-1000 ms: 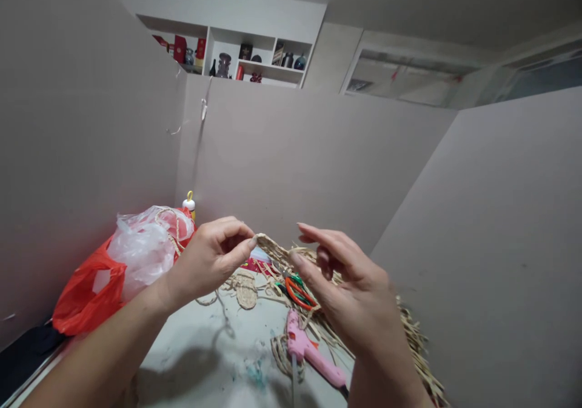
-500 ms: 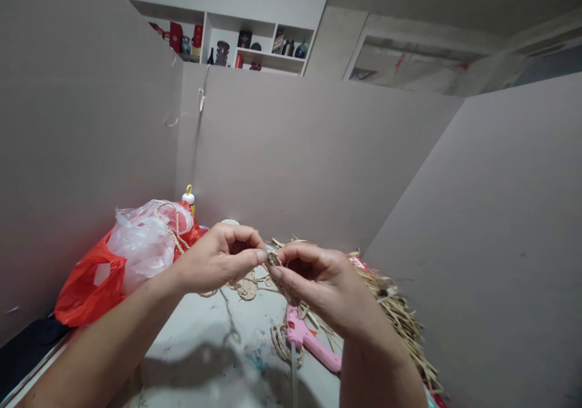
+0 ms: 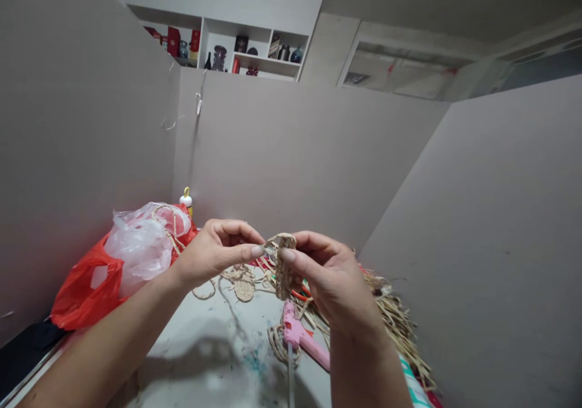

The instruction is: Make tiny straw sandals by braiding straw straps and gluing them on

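In the head view, a small piece of coiled straw braid (image 3: 284, 277) is held up over the table. My right hand (image 3: 330, 274) grips its right side between thumb and fingers. My left hand (image 3: 222, 251) pinches the braid's free end at the upper left, where it curves away from the piece in a loop. Below hangs nothing but the table, where a pink hot glue gun (image 3: 297, 333) lies with a glue stick in its rear. Beside the gun is a loose coil of straw braid (image 3: 276, 346). A flat oval woven straw piece (image 3: 244, 288) rests farther back.
Dry straw (image 3: 394, 317) is heaped along the table's right side. Red (image 3: 86, 287) and white plastic bags (image 3: 140, 247) stand at the left, with a white-capped bottle (image 3: 186, 201) behind. Grey partition walls (image 3: 282, 147) enclose the white table (image 3: 195, 329).
The braid piece has been turned and raised, so more of its flat side shows. A loop of braid now stands out between my hands, and my left thumb has drawn slightly left.
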Tool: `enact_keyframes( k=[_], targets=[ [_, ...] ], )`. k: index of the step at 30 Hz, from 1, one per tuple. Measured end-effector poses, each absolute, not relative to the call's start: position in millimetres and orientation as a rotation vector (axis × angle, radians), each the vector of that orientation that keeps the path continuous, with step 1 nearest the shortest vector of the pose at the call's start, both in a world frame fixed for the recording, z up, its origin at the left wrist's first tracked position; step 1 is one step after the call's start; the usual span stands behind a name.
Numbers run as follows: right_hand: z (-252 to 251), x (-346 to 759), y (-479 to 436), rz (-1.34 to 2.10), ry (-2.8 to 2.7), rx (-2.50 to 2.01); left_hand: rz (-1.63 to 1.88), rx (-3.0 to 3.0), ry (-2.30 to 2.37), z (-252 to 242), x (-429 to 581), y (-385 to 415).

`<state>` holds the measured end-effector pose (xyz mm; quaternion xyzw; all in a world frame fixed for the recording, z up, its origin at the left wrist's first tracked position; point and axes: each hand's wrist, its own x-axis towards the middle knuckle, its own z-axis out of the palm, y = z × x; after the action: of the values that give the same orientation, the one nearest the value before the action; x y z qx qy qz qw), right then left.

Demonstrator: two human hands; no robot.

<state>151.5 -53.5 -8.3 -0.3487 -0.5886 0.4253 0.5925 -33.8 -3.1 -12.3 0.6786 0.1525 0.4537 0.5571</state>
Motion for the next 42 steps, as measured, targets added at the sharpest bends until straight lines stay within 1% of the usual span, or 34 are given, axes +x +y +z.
enact_keyframes(
  k=[5, 16, 20, 26, 33, 37, 42],
  targets=[
    [-7.3, 154.6, -53.1, 0.993, -1.390, -0.805, 1.172, 1.666, 0.412, -16.5, -31.5, -2.2],
    [-5.4, 156.2, -53.4, 0.996, -1.374, -0.812, 1.589, 1.982, 0.518, -19.6, -25.4, -17.7],
    [-5.9, 155.6, -53.1, 0.992, -1.339, -0.791, 1.730, 2.109, 0.441, -22.0, -22.2, -20.3],
    [-9.0, 154.0, -51.7, 0.974, -1.319, -0.780, 1.812, 2.175, 0.344, -23.1, -17.7, -24.8],
    [-6.5, 149.5, -51.6, 0.989, -1.283, -0.756, 1.985, 2.348, 0.366, -27.2, -17.3, -24.7],
    [-6.5, 149.0, -50.7, 0.966, -1.243, -0.722, 1.919, 2.304, 0.313, -30.2, -13.3, -23.5],
    [-6.5, 150.3, -50.1, 0.906, -1.210, -0.701, 1.651, 2.012, 0.446, -27.2, -9.2, -29.4]
  ],
)
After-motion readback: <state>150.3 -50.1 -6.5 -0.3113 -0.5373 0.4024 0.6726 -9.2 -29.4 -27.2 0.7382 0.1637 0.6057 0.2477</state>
